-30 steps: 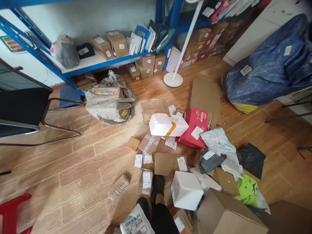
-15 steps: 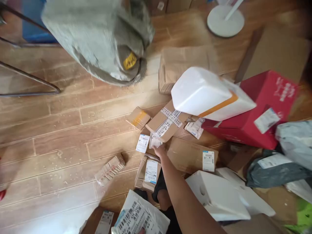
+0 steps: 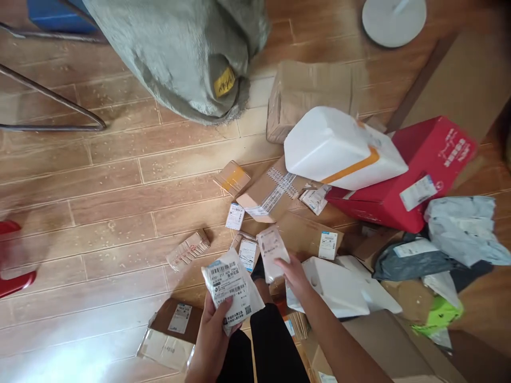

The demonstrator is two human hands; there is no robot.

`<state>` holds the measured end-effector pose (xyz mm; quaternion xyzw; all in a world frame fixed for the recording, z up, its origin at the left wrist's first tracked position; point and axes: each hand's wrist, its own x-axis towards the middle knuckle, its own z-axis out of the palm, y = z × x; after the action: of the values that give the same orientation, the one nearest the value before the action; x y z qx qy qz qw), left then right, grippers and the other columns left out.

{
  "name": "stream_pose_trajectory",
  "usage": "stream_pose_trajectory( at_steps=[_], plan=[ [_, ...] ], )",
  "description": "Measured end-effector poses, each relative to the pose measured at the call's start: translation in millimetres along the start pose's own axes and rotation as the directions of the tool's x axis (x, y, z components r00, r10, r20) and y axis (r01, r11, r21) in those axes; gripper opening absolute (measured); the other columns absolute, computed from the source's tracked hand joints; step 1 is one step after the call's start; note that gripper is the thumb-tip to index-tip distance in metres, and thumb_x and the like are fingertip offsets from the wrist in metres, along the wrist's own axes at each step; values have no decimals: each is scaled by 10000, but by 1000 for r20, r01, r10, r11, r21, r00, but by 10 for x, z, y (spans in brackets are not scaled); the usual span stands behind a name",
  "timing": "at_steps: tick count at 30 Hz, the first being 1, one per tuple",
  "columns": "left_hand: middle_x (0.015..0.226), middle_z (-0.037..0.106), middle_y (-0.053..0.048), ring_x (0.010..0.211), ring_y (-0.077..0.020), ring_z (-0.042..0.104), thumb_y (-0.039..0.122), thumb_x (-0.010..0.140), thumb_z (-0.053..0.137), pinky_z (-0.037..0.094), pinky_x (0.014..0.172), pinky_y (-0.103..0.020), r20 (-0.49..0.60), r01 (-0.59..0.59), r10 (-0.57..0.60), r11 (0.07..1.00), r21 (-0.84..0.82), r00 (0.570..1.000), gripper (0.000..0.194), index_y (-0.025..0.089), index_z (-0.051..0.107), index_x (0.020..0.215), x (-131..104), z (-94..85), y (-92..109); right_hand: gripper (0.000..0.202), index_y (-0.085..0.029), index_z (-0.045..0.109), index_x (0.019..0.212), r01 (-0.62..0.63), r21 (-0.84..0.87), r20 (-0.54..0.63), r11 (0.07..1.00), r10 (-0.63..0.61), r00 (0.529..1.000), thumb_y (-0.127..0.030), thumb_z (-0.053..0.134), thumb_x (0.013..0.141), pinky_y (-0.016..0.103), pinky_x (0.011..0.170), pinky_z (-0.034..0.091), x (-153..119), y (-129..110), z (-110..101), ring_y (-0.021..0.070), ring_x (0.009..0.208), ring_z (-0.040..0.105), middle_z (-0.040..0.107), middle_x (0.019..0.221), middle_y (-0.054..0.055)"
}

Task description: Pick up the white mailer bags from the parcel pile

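Since half a second ago, the right hand [image 3: 293, 271] has lifted one small clear-wrapped labelled packet [image 3: 271, 252] off the pile, pinching it above the wooden plank floor [image 3: 99, 213]. Left hand [image 3: 211, 332] grips one white plastic mailer with barcode labels [image 3: 230, 287] beside it. Two white foam boxes [image 3: 339, 146] lie among the parcels.

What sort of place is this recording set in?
Probably a parcel sorting or storage room: labelled cardboard boxes, a white foam box and mailing bags lie heaped on a wooden floor, and each hand holds a labelled packet, left and right.
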<state>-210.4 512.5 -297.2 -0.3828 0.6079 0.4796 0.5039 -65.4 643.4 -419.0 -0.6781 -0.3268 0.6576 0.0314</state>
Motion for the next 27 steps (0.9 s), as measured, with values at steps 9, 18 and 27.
stream_pose_trajectory(
  at_steps=[9, 18, 27],
  plan=[
    [963, 778, -113, 931, -304, 718, 530, 510, 895, 592, 824, -385, 239, -230, 136, 876, 425, 961, 651, 139, 691, 989, -274, 35, 329, 494, -205, 599, 896, -50, 235, 175, 971, 9, 985, -385, 863, 520, 312, 685, 487, -1200, -473, -832, 185, 728, 625, 725, 829, 16],
    [1562, 383, -149, 1467, -448, 219, 370, 519, 863, 232, 1188, -590, 694, -694, -45, 23, 720, 719, 425, 209, 768, 901, -924, 268, 516, 266, -204, 634, 773, 41, 1, 311, 999, -40, 949, -218, 721, 522, 280, 645, 378, -1789, -260, -916, 152, 676, 520, 601, 696, -34],
    [1110, 727, -60, 1143, -310, 615, 481, 713, 771, 508, 973, -437, 560, -559, -347, 114, 821, 752, 403, 245, 730, 1037, -907, 278, -101, 534, -214, 689, 969, 93, 56, 605, 994, -108, 789, -317, 871, 478, 245, 693, 423, -1413, -385, -1025, 129, 779, 556, 647, 877, -28]
  ],
)
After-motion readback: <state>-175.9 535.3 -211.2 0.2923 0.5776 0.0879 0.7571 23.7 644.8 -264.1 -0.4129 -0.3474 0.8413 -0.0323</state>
